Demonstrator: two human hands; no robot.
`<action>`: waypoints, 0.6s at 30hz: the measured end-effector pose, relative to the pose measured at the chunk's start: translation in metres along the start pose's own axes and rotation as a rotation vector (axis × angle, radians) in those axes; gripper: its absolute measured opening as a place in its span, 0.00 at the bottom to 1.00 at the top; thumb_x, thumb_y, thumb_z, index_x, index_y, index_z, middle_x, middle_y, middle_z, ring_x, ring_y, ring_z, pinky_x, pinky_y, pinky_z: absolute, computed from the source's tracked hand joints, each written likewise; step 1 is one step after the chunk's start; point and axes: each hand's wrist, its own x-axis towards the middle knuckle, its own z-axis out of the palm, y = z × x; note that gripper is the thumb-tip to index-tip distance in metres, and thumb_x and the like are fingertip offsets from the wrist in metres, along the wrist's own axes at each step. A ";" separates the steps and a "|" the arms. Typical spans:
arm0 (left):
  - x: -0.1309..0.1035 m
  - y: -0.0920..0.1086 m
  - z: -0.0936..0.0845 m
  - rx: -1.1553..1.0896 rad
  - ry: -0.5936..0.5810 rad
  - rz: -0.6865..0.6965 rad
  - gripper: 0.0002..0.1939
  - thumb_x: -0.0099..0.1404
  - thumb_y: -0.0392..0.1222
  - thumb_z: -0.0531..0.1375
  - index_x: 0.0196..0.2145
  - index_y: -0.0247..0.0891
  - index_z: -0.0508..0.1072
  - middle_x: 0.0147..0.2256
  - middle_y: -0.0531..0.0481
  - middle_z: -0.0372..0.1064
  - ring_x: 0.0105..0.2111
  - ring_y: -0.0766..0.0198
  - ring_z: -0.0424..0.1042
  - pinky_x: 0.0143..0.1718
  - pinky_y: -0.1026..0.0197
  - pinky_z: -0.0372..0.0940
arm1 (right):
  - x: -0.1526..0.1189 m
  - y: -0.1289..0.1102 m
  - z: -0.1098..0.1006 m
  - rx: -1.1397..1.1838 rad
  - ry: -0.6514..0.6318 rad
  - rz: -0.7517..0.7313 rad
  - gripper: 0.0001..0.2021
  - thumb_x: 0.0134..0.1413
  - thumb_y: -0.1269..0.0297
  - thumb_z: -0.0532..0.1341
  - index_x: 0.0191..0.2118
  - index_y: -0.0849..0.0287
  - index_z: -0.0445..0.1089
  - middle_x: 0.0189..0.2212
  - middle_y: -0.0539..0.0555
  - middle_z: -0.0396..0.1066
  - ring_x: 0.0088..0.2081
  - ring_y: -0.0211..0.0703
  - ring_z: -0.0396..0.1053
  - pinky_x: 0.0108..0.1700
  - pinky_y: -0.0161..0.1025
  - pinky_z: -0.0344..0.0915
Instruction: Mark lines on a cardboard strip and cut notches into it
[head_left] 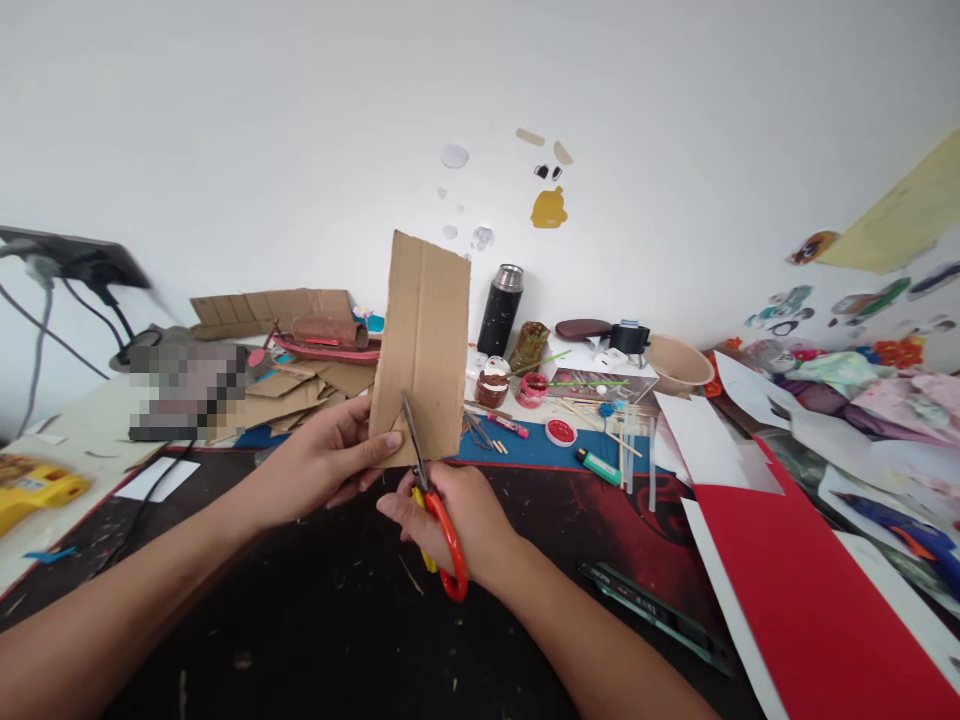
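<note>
My left hand (330,455) grips the lower left edge of an upright piece of brown cardboard (427,330), thumb in front and fingers behind. In my right hand (465,515) is a pair of scissors (448,530) with red and yellow handles. One blade lies across the front of the cardboard near its bottom edge, pointing up and left; the other blade is hidden. A thin slit or line shows by the blade, close to my left thumb. Both hands are above the dark desk mat.
Behind the hands stand a black thermos (501,308), paint jars (493,388) and a small red boat model (330,348). Cardboard scraps (292,395) lie at the left. A box cutter (652,610) and red paper (810,590) are on the right, a green lighter (598,466) nearer the middle.
</note>
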 end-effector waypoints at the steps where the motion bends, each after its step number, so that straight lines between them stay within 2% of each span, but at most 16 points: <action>1: 0.000 0.000 0.001 -0.002 0.002 0.001 0.28 0.71 0.69 0.70 0.48 0.43 0.71 0.22 0.62 0.65 0.15 0.73 0.52 0.13 0.70 0.48 | 0.000 0.001 0.001 -0.022 0.015 -0.007 0.15 0.70 0.49 0.76 0.39 0.54 0.78 0.30 0.49 0.83 0.33 0.45 0.83 0.39 0.37 0.73; 7: -0.001 -0.001 0.003 -0.009 0.004 0.008 0.26 0.72 0.67 0.70 0.50 0.44 0.72 0.22 0.63 0.64 0.15 0.72 0.51 0.13 0.69 0.48 | 0.001 0.003 0.004 -0.150 0.064 -0.002 0.10 0.72 0.56 0.72 0.40 0.55 0.79 0.32 0.52 0.83 0.33 0.45 0.81 0.40 0.38 0.72; 13: 0.001 -0.003 0.001 -0.023 0.008 0.005 0.27 0.71 0.69 0.70 0.48 0.44 0.70 0.22 0.62 0.63 0.16 0.71 0.52 0.13 0.69 0.48 | 0.001 0.000 0.001 -0.201 0.082 -0.012 0.14 0.73 0.54 0.71 0.36 0.55 0.77 0.33 0.55 0.84 0.35 0.48 0.80 0.41 0.41 0.71; 18: 0.002 -0.003 0.002 -0.011 0.009 0.002 0.28 0.70 0.70 0.70 0.46 0.44 0.69 0.22 0.62 0.63 0.16 0.71 0.53 0.13 0.69 0.48 | 0.001 -0.002 0.001 -0.224 0.107 -0.018 0.14 0.74 0.60 0.68 0.33 0.55 0.74 0.31 0.54 0.82 0.33 0.46 0.78 0.40 0.40 0.69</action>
